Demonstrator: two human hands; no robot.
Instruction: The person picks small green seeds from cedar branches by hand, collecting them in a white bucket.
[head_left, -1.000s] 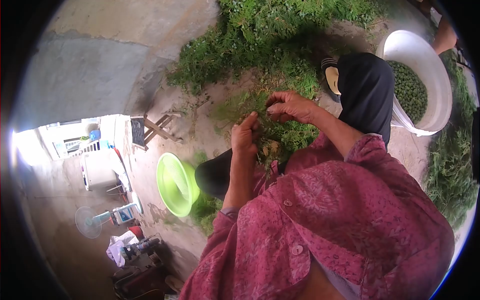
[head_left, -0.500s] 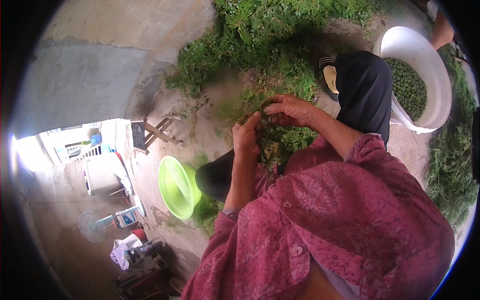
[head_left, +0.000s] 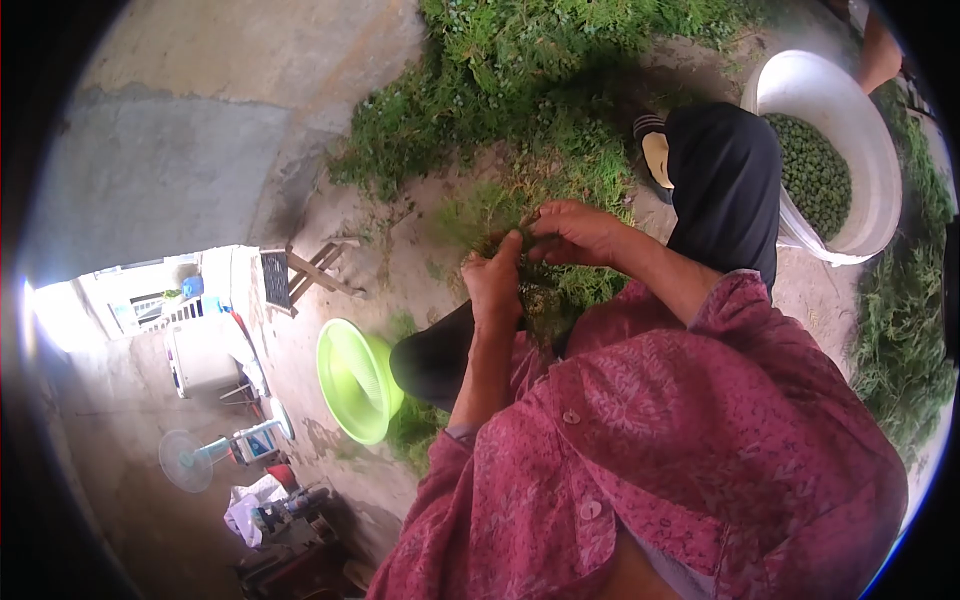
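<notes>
The left hand (head_left: 492,285) pinches a green sprig (head_left: 478,215) with thumb and finger, above the gap between the left knee (head_left: 435,358) and the right knee (head_left: 725,175). The fingers of the right hand (head_left: 580,235) are bent close against the left thumb; I cannot tell if they grip something, because the tips are partly hidden and the greens there are blurred. The weak point is here: if the two hands pull in different directions, the thin stem could break, or small pieces could fall into the loose greens (head_left: 545,305) below, where they would be hard to find. The heap (head_left: 500,90) lies ahead on the floor (head_left: 345,215), its left end near the floor's edge at the wall (head_left: 190,160), so anything green dropped there would also be lost to the eye. The berries (head_left: 815,175) sit low in the bucket (head_left: 880,190), beyond the right knee; if this knee swings outward, it could push the bucket and spill them. Another person's limb (head_left: 880,60) is near its far rim, a second cause for a knock. The basin (head_left: 328,385) is just beside the left knee, and a careless shift of this leg could tip it.
</notes>
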